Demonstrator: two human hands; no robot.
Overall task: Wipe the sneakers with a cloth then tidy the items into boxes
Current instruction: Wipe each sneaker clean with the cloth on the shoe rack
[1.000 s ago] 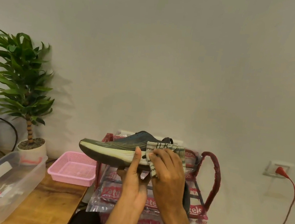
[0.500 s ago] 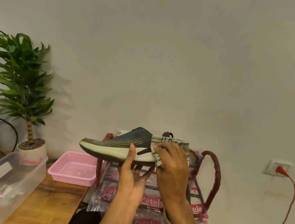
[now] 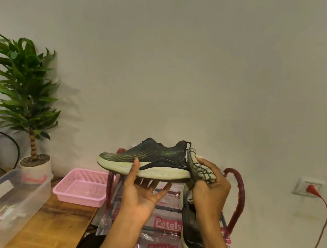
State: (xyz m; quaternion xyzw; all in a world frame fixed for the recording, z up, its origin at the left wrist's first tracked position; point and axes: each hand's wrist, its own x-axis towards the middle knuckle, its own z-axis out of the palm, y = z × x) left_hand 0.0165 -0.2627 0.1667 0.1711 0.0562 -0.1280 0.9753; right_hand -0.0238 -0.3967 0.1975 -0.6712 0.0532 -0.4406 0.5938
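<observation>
Dark sneaker (image 3: 155, 158): held level in the air, toe pointing left, above a printed plastic bag (image 3: 166, 224).
Left hand (image 3: 140, 193): grips it from beneath, thumb upright against the white midsole, fingers spread under the sole.
Right hand (image 3: 210, 189): clutches a bunched patterned cloth (image 3: 200, 171), pressed against the heel.
Second sneaker (image 3: 192, 231): lies on the bag, directly below the cloth, partly hidden by the forearm.
Worktop (image 3: 55, 219): at left, carries a pink basket (image 3: 82, 188), a clear plastic box (image 3: 12, 193) and a potted plant (image 3: 22, 95).
Red plug (image 3: 311, 189): sits in a wall socket (image 3: 302, 182), far right.
</observation>
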